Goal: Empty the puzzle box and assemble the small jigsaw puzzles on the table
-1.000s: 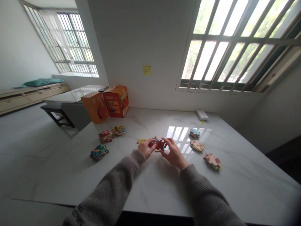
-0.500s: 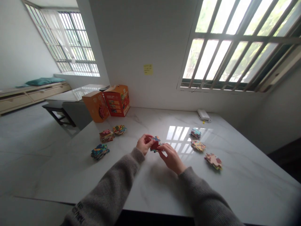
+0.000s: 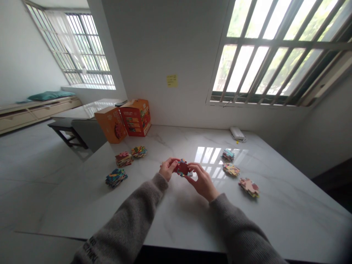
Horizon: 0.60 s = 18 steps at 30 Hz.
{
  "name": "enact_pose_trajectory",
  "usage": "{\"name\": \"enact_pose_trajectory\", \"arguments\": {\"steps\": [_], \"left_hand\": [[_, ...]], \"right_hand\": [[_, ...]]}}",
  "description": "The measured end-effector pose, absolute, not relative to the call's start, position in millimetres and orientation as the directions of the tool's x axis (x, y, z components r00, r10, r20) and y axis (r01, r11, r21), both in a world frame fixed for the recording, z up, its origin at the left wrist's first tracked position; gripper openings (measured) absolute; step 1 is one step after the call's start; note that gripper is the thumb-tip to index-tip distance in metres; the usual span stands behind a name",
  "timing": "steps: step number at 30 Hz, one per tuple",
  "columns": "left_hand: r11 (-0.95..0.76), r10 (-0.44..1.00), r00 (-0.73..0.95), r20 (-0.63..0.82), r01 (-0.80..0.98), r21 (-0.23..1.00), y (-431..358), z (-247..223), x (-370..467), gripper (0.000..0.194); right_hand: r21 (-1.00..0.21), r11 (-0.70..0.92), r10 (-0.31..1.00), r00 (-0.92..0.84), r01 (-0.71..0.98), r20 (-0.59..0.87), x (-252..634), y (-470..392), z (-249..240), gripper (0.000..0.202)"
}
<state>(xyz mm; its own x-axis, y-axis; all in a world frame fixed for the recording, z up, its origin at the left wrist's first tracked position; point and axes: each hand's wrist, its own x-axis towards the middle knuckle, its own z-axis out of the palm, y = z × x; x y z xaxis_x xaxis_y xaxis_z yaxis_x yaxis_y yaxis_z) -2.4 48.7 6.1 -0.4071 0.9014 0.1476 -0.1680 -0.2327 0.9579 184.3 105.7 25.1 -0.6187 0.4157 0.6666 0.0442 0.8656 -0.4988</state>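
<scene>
A white marble table (image 3: 247,220) is carrying six small stacks of puzzle pieces: three at the left (image 3: 116,177) (image 3: 123,159) (image 3: 139,151), three at the right (image 3: 227,155) (image 3: 231,169) (image 3: 249,187). Two orange boxes (image 3: 111,124) (image 3: 136,117) are standing at its far left corner, a white device (image 3: 237,134) near the wall.

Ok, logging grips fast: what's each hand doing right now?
Left hand: closed on the puzzle pieces.
Right hand: closed on the same puzzle pieces, from the other side.
</scene>
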Motion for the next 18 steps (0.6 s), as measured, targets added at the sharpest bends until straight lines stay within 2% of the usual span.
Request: {"name": "enact_pose_trajectory", "arguments": {"steps": [4, 8, 13, 18], "left_hand": [[-0.263, 0.939, -0.262, 0.223, -0.129, 0.956, 45.2, 6.5, -1.2, 0.043], [-0.249, 0.946, -0.241, 0.218, -0.106, 0.963, 42.8, 9.4, 2.5, 0.043], [-0.231, 0.945, -0.257, 0.203, -0.082, 0.97, 43.3, 11.8, 4.7, 0.046], [-0.255, 0.903, -0.361, 0.231, -0.018, 0.967, 44.4, 12.6, 0.2, 0.044]], "right_hand": [[-0.513, 0.85, 0.494, -0.519, 0.121, 0.698, 185.3, 110.2, 21.9, 0.041], [-0.511, 0.845, 0.512, -0.508, 0.154, 0.693, 185.1, 110.5, 20.7, 0.045], [-0.445, 0.867, 0.492, -0.525, 0.224, 0.694, 186.6, 114.2, 23.1, 0.039], [-0.331, 0.859, 0.507, -0.551, 0.391, 0.663, 200.5, 142.3, 25.1, 0.023]]}}
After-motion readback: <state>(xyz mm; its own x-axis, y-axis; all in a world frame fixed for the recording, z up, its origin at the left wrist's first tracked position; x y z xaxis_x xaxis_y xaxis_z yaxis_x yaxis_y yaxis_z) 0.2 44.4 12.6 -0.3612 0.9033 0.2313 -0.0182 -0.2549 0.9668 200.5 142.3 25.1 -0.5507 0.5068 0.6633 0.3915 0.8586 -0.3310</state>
